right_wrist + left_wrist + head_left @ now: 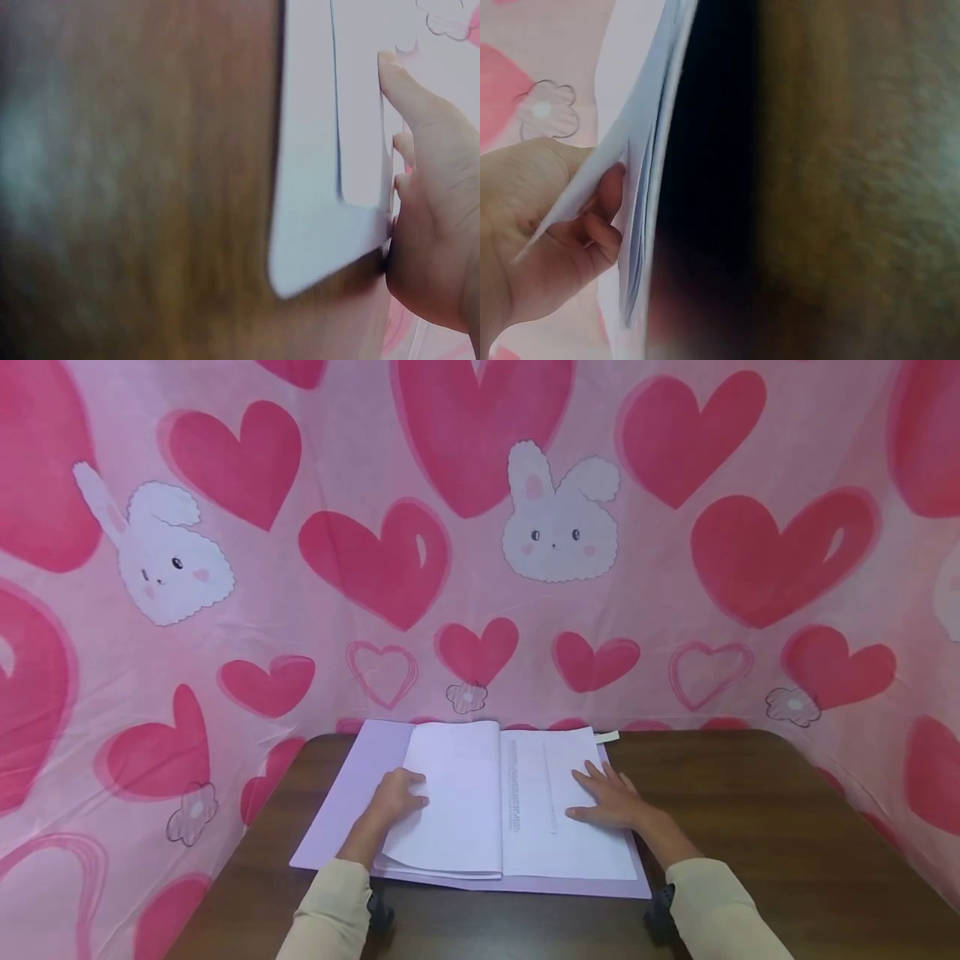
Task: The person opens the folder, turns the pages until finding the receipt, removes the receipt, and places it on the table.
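An opened stack of white sheets lies in a lilac folder (337,810), with blank left pages (459,793) and a right page (581,852) bearing lines of small print. At the left edge my left hand (392,799) holds the turned pages; in the left wrist view, curled fingers (600,236) sit beneath a raised sheet (622,124), and the thumb is mostly hidden behind it. Spread over the outer part of the printed page, my right hand (618,800) rests with its fingers extended. In the right wrist view its thumb (409,90) lies on the paper.
The folder lies on a dark brown wooden table (757,843). A pale tab (607,737) sticks out at the stack's top right corner. Behind and beside the table hangs a pink cloth (480,585) with hearts and rabbits. Dark wrist devices (660,914) sit below both hands.
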Available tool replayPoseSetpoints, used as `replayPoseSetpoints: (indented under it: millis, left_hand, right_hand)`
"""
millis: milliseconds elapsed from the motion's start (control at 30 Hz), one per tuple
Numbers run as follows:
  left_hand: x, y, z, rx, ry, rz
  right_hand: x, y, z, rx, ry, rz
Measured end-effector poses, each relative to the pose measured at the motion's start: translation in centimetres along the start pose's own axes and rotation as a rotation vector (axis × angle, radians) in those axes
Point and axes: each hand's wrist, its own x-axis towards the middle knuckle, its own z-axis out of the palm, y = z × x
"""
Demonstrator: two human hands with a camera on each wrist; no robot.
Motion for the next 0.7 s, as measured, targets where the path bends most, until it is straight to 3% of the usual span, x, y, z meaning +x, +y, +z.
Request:
replayPoseSetpoints:
  millis: [333, 467, 567, 700]
  left_hand:
    - [-0.9, -0.6, 0.9, 0.088, -0.001, 0.054]
    - [-1.2, -0.5, 1.1, 0.15, -0.014, 0.007]
    - [-1.4, -0.4, 1.3, 0.205, -0.044, -0.007]
    - [-1.7, 0.0, 1.8, 0.284, -0.11, 0.044]
  right_hand:
    - [-0.1, 1.4, -0.8, -0.012, 0.009, 0.004]
    - [-0.2, 2.0, -0.9, 0.002, 0.019, 0.021]
    - [-0.3, 2.5, -1.0, -0.005, 0.029, 0.032]
    - [-0.3, 2.9, -1.3, -0.018, 0.028, 0.034]
